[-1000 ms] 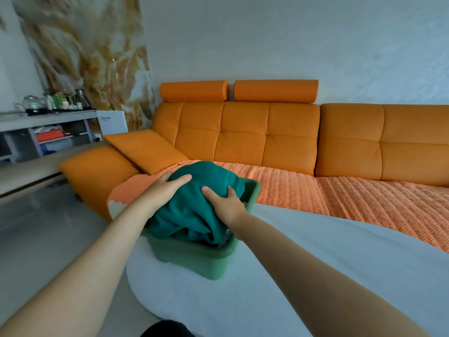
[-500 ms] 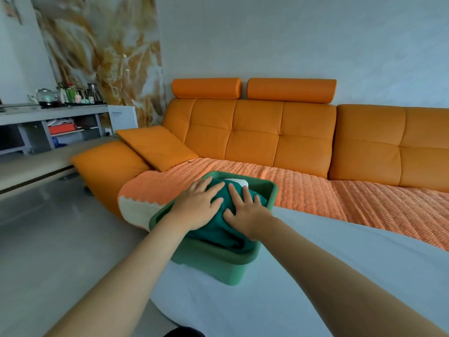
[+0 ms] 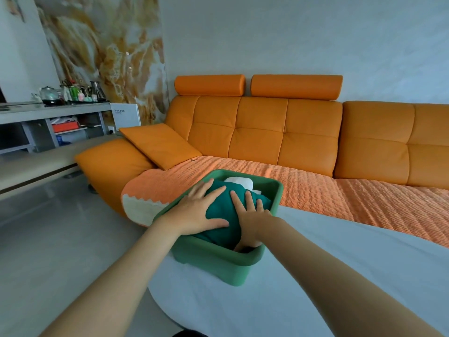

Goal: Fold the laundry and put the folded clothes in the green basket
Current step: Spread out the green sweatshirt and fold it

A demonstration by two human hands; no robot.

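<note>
Teal knit is under both my palms: my left hand [image 3: 198, 212] lies flat with fingers spread on the near-left part of the folded teal garment [image 3: 224, 216], and my right hand [image 3: 250, 215] presses flat on its right side, the thumb tucked down between cloth and the basket wall. Neither hand grips anything; they are open and pushing down. The garment sits inside the green basket [image 3: 218, 260], bulging a little above the rim between my hands. Just past my fingertips, a folded white piece [image 3: 239, 182] shows at the far end of the basket. The basket rests on the pale worktop [image 3: 315, 276] beneath my forearms, and beyond it runs the orange sofa [image 3: 262, 132] with its textured cover.

I judge the cloth soft, light and springy, likely to puff back once I let go. If I must reseat it, I would take it by the folded edges at the sides so the fold keeps.
</note>
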